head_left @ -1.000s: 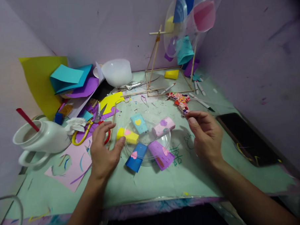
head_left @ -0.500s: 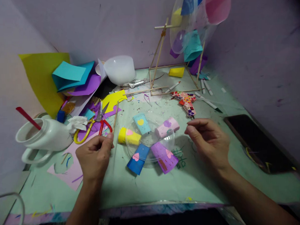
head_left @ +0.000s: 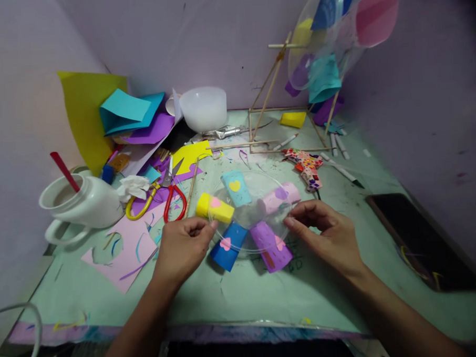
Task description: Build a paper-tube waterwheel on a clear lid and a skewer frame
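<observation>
A clear plastic disc [head_left: 250,216] lies in the middle of the green table, with several coloured paper cups stuck around it: yellow [head_left: 214,207], teal [head_left: 236,187], pink [head_left: 281,196], purple [head_left: 271,245] and blue [head_left: 228,246]. My left hand [head_left: 185,247] pinches the disc's left rim beside the yellow cup. My right hand [head_left: 325,233] pinches its right rim beside the pink cup. The disc sits tilted, slightly raised between the two hands.
Red-and-yellow scissors [head_left: 165,195], a thin wooden stick [head_left: 191,187] and paper scraps lie left of the disc. A white jug [head_left: 83,203] stands far left, a white bowl [head_left: 204,108] at the back. A stick frame [head_left: 276,98] carries a second disc. A black phone [head_left: 422,239] lies right.
My left hand let go of the thin stick and moved right to the disc's rim. My right hand came in to the other rim. The view shifted slightly left.
</observation>
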The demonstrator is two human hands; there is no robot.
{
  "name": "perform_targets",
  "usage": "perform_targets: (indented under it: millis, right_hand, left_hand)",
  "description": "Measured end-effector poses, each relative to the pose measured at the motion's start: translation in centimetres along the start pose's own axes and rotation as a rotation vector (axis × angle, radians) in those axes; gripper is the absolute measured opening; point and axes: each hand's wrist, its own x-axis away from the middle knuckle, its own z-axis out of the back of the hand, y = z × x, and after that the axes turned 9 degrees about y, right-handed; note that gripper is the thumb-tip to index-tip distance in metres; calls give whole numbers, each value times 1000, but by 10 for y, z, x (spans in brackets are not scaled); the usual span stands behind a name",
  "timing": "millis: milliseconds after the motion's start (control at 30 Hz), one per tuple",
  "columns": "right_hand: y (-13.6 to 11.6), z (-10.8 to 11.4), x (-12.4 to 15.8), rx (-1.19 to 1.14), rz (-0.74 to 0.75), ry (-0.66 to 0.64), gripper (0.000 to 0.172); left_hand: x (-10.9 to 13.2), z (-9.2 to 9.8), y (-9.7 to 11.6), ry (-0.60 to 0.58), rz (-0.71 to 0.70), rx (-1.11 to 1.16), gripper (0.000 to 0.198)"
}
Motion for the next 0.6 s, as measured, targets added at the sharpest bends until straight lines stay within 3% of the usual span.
perform_targets:
  millis: [167,300,433,500,600]
  right_hand:
    - [3,0,0,14,5,11,12]
    - [7,-2,-2,8,-55,-25,14]
    - [8,0,-6,77,-97,6,18]
    - [7,4,-8,109,-80,62,19]
    - [4,11,-11,108,-58,153,18]
  left_hand:
    - [0,-2,-2,36,-22,79,28]
    - [-3,-6,-4,0,-10,79,29]
    - [-6,-6,-5,-7,14,55,38]
    - [-8,-2,-7,95,10,44,41]
    - [-13,9,-13,346,15,9,32]
